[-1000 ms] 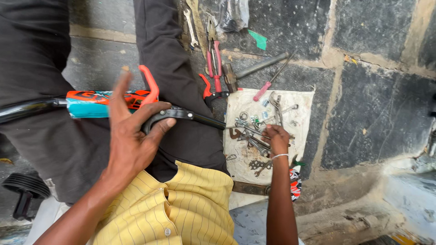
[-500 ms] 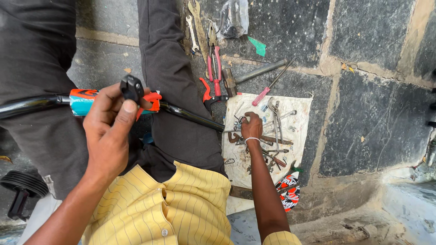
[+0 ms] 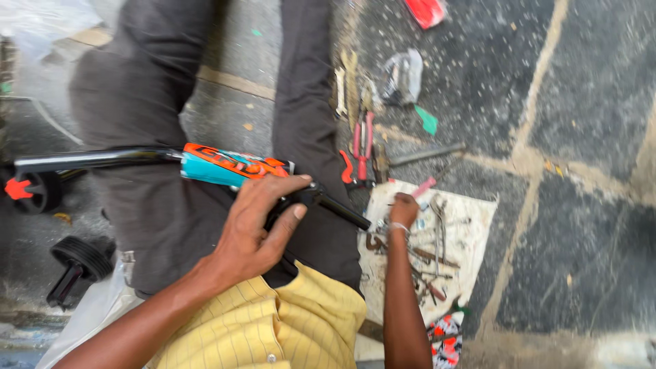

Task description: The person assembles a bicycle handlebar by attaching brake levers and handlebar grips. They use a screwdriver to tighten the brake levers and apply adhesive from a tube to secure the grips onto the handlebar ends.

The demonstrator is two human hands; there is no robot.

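Two hands: left [image 3: 256, 232] grips the glossy orange-teal tube [image 3: 232, 166]; right [image 3: 404, 209], curled, touches rusty tools [image 3: 437, 253].

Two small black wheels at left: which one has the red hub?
The upper wheel, at the end of the black bar, has the red hub. The lower wheel, near the yellow shirt's edge, is all black.

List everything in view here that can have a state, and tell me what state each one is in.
left hand: gripping the black bar
black bar: held level across the lap
orange and teal frame piece: lying across the lap, not gripped
right hand: down among the tools, grasp unclear
white cloth: spread flat on the stone floor
red-handled pliers: lying unheld on the floor
small black wheel: detached, lying on the floor
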